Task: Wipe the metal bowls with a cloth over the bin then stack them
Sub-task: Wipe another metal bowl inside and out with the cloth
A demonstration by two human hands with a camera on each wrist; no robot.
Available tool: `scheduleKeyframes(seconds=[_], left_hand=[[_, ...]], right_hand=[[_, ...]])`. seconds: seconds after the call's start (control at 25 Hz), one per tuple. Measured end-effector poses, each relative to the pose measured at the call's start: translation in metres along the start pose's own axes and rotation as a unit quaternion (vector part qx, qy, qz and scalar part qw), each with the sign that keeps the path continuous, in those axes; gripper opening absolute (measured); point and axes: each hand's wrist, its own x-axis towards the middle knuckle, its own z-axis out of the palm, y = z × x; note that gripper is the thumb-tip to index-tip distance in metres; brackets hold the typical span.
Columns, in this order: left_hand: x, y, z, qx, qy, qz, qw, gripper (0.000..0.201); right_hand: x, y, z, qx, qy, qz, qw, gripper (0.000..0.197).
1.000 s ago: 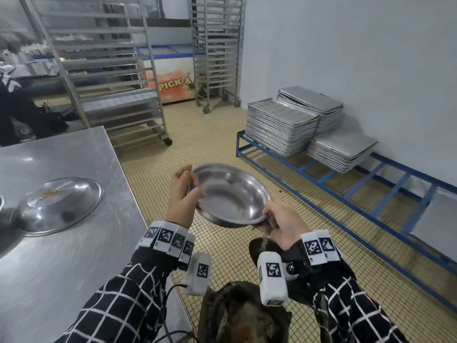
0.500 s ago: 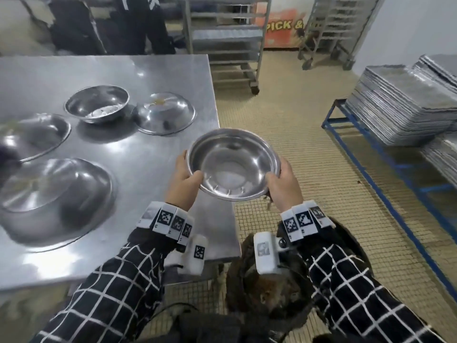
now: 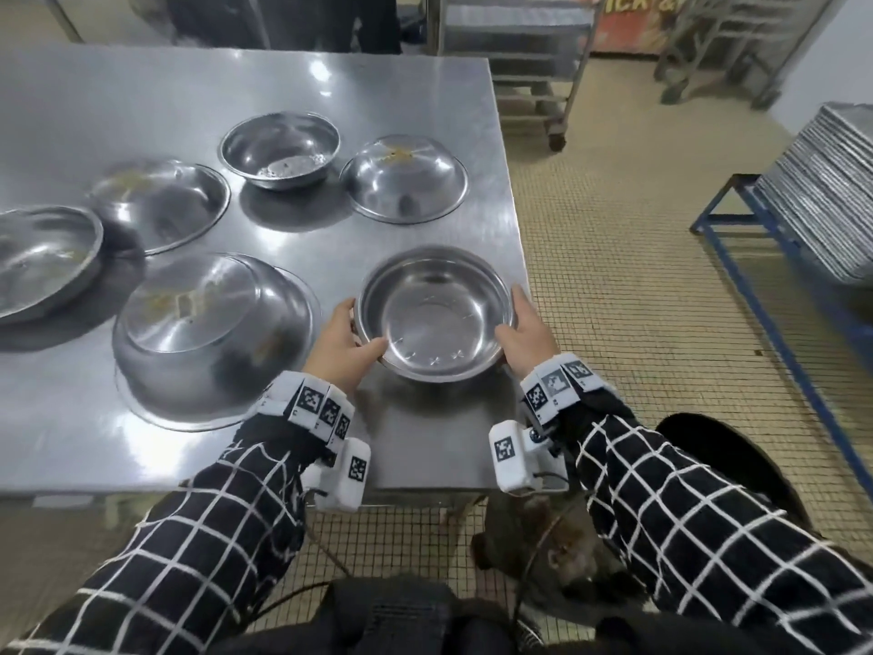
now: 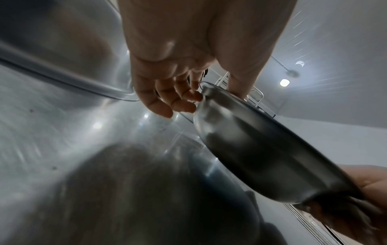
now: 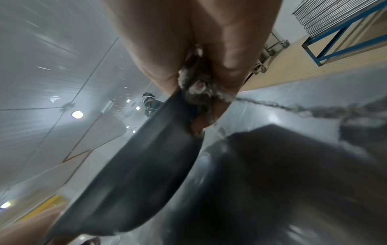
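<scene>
Both hands hold a clean metal bowl (image 3: 437,314) upright, low over the steel table (image 3: 141,101) near its right front corner. My left hand (image 3: 347,340) grips the bowl's left rim with the thumb inside. My right hand (image 3: 526,330) holds the right rim and pinches a grey cloth (image 5: 199,89) against the bowl's outside (image 5: 134,174). In the left wrist view the bowl (image 4: 261,159) sits tilted just above the tabletop. Several other bowls lie on the table, some upside down (image 3: 212,333), one upright with food residue (image 3: 281,148).
A dark bin (image 3: 727,470) stands on the tiled floor at the table's right front corner, under my right arm. Stacked metal trays (image 3: 831,191) rest on a blue rack at the right. Wheeled racks (image 3: 519,44) stand behind the table.
I have turned left from the bin to the table. The bowl, tilted over the floor a second ago, has come down level over the table's right front corner.
</scene>
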Motion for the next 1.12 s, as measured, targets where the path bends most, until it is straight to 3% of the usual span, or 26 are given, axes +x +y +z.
scheduleKeyframes(seconds=[0.28,0.48,0.6,0.76,0.88,0.96,1.12], left_hand=[[0.023,-0.012,-0.014,0.029,-0.004,-0.004,1.0,0.06],[0.032,-0.012,-0.014,0.048,0.006,-0.004,0.999,0.059],[0.035,-0.011,-0.018,0.082,0.018,-0.027,0.996,0.071],[0.04,0.007,-0.04,0.11,0.054,-0.02,0.992,0.069],[0.055,0.023,-0.074,0.132,0.064,-0.019,0.989,0.065],[0.068,0.033,-0.108,0.132,0.046,-0.051,0.989,0.064],[0.11,0.038,-0.17,0.166,0.018,-0.082,0.982,0.064]], right_hand=[[0.033,0.002,0.014,-0.07,-0.02,-0.006,0.997,0.066],[0.048,0.004,0.008,-0.162,-0.038,-0.033,0.986,0.037],[0.049,-0.004,-0.009,-0.191,-0.011,-0.042,0.981,0.044],[0.053,-0.047,-0.028,-0.171,0.024,-0.144,0.974,0.041],[0.067,-0.083,-0.023,-0.104,0.007,-0.186,0.977,0.035],[0.083,-0.115,-0.004,-0.049,-0.017,-0.19,0.98,0.037],[0.128,-0.172,0.049,0.009,-0.001,-0.151,0.989,0.046]])
